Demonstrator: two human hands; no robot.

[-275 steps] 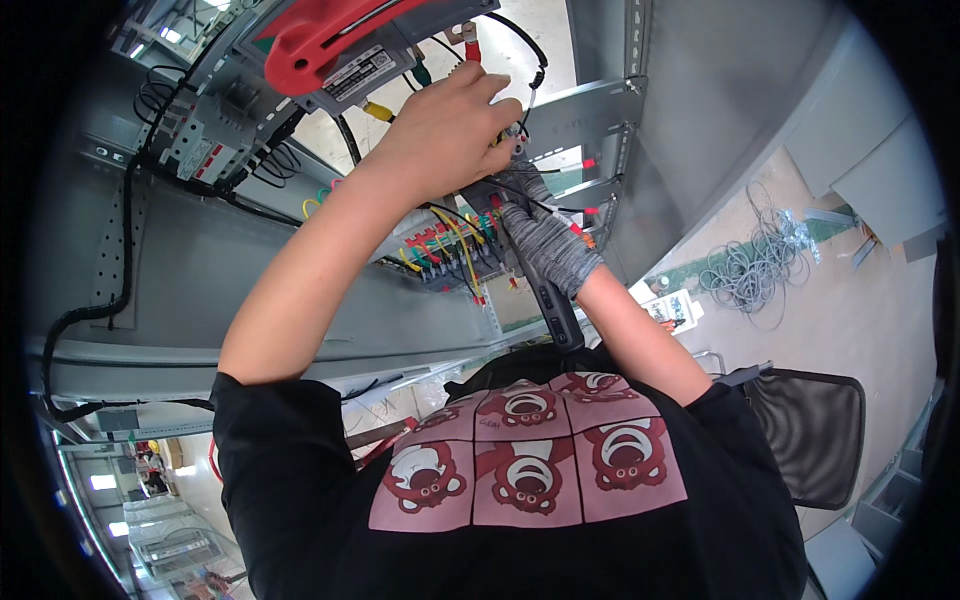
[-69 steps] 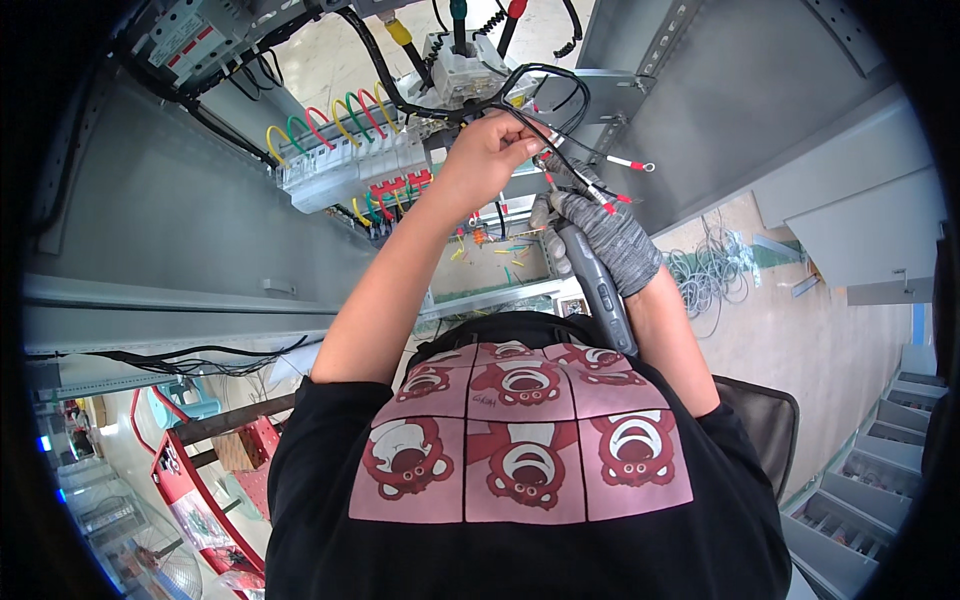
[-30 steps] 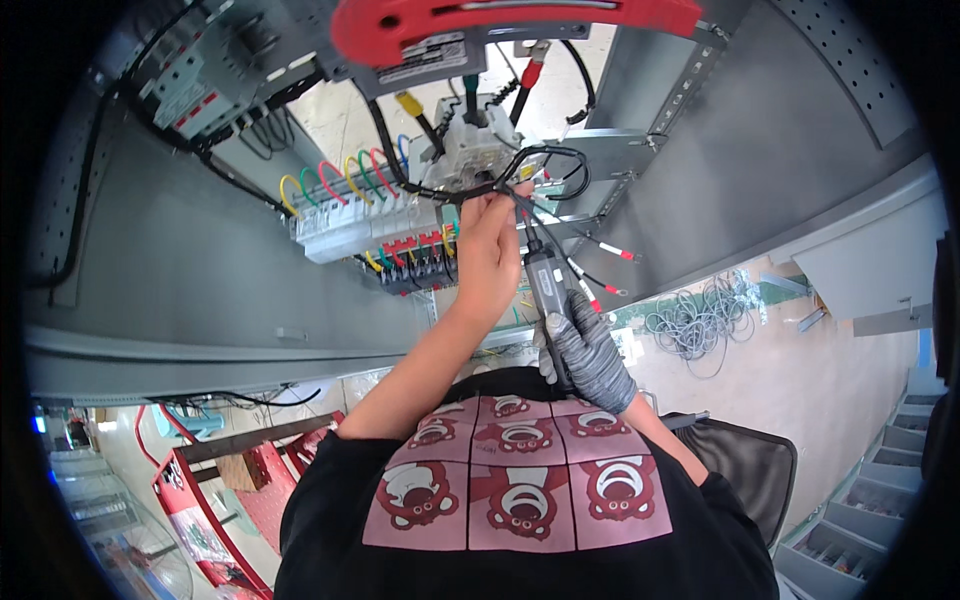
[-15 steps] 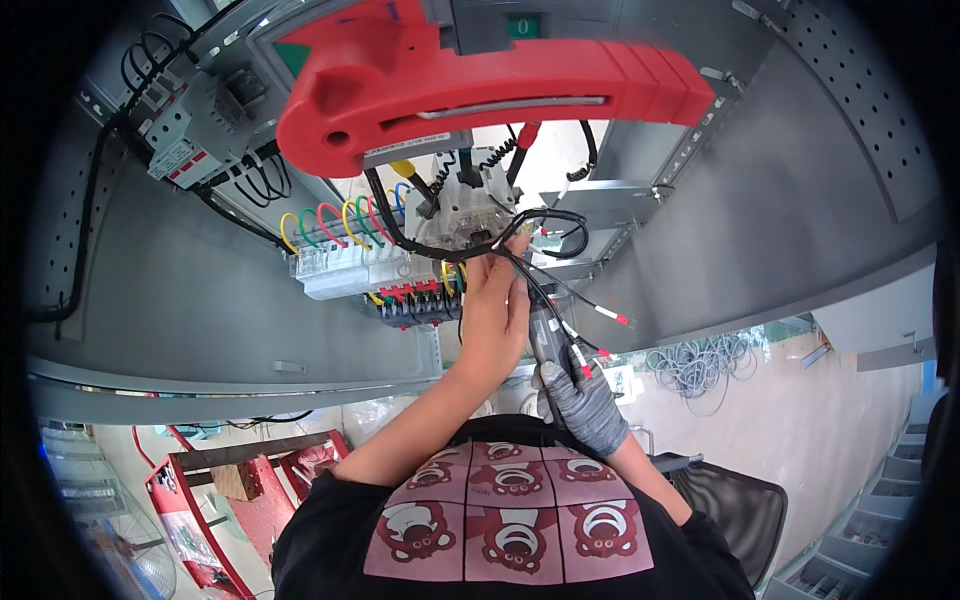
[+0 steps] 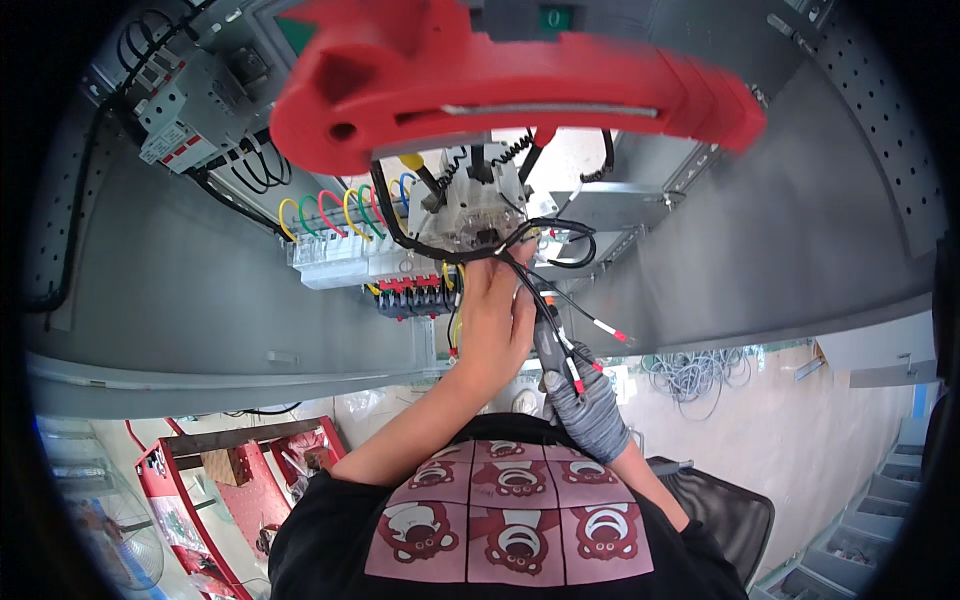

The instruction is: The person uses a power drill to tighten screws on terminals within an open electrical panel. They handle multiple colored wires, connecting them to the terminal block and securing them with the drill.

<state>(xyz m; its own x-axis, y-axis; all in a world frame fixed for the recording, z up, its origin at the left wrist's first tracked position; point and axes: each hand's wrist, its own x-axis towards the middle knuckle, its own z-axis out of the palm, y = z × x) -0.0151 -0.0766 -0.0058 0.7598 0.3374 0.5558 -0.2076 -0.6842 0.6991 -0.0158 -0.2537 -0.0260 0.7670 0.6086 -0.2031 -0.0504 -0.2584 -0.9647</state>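
Note:
My left hand (image 5: 492, 318), bare, reaches up to the underside of a grey circuit breaker (image 5: 485, 205) with a clear cover. Its fingers are close together, and a black wire bundle (image 5: 430, 253) crosses in front of the fingertips, so what they hold is hidden. My right hand (image 5: 590, 412), in a grey knit glove, is wrapped round a thick dark grey tool (image 5: 547, 343), which looks like a power screwdriver. The tool points upward beside my left thumb, with an orange spot near its top. Loose black wires with red-and-white ends (image 5: 574, 372) hang over the tool and the glove.
A large red handle (image 5: 560, 95) spans the top of the metal cabinet (image 5: 200, 310). Left of the breaker runs a row of small breakers (image 5: 345, 262) with coloured wire loops. A red cart (image 5: 235, 490) stands lower left, a mesh chair (image 5: 725, 510) lower right, coiled grey cable (image 5: 695, 378) on the floor.
The red handle looks larger and blurred as the view shifts. My right hand and the tool sit slightly lower, and the tool's orange spot now shows. My left hand stays at the breaker.

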